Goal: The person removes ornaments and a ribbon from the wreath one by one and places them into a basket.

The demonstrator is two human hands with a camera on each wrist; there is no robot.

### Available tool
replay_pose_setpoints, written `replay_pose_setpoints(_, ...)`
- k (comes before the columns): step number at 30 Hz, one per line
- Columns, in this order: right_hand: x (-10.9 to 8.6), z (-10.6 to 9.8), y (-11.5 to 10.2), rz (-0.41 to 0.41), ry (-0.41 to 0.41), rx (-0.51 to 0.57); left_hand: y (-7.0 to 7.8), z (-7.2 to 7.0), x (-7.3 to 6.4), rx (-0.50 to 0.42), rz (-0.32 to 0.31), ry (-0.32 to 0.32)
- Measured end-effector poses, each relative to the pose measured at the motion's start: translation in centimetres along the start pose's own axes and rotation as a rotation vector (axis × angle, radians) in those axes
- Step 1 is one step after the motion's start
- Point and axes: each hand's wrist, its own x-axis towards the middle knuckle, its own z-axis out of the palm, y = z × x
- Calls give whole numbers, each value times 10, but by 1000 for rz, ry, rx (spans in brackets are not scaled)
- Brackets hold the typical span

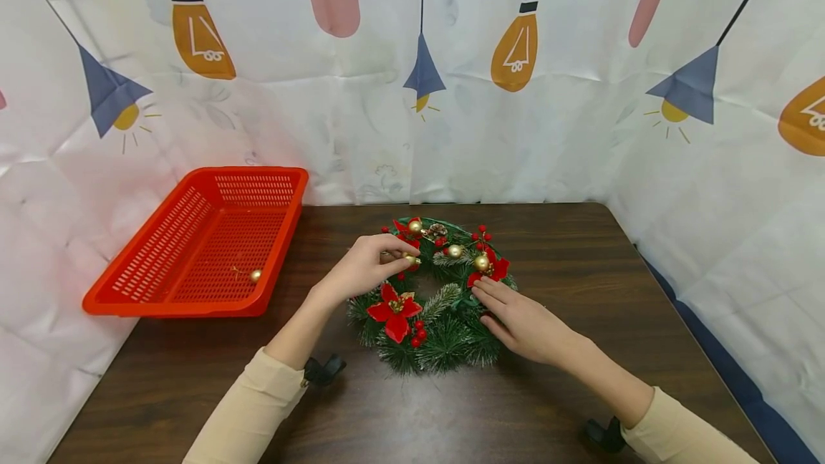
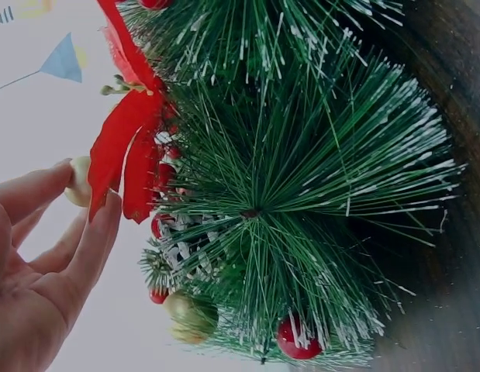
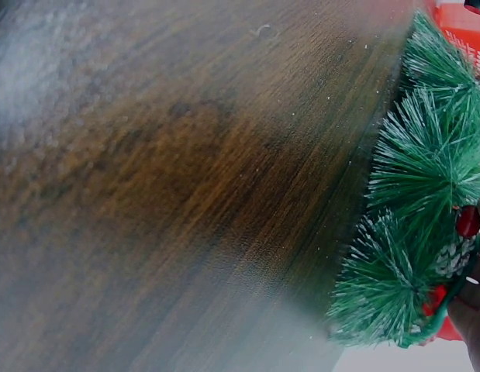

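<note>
A small, shiny gold ball [image 1: 413,261] is over the far left part of a round green pine wreath [image 1: 445,346] with frosted needle tips. The left hand [image 1: 369,263] pinches it between thumb and fingers, and the left wrist view shows the ball just beside a red petal. The right hand [image 1: 523,319] rests on the right side of the wreath, its fingers extended and unclenched, just near of a red cloth flower with a gold ball [image 1: 481,263] on it. Another red cloth flower [image 1: 394,312] sits at the near left of the ring, beside a cluster of glossy red berries [image 1: 418,335]. Farther back are a brown pine cone [image 1: 437,230] and two more gold balls, one at the far left, one nearer the middle. The wreath lies on a dark brown wood-grain table [image 1: 573,256]. To its left, well apart, stands a red plastic slotted basket [image 1: 258,304] with one gold ball inside near its right wall. Behind hangs a white curtain [image 1: 567,142] printed with bulbs and blue lamps.
</note>
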Motion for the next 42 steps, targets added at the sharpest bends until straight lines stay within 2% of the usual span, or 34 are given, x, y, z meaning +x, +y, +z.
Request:
replay_pose_setpoints(9, 1, -2, -1, 3, -5, 4, 4, 5, 10, 57, 8, -39)
replay_pose_setpoints(21, 1, -3, -1, 11, -9, 3, 7, 7, 25, 100, -12, -76)
replay_pose_setpoints(34, 1, 0, 0, 11, -14, 3, 6, -1, 25, 102, -10, -30)
replay_pose_setpoints(42, 0, 1, -1, 13, -15, 8, 4, -8, 22, 53, -14, 24)
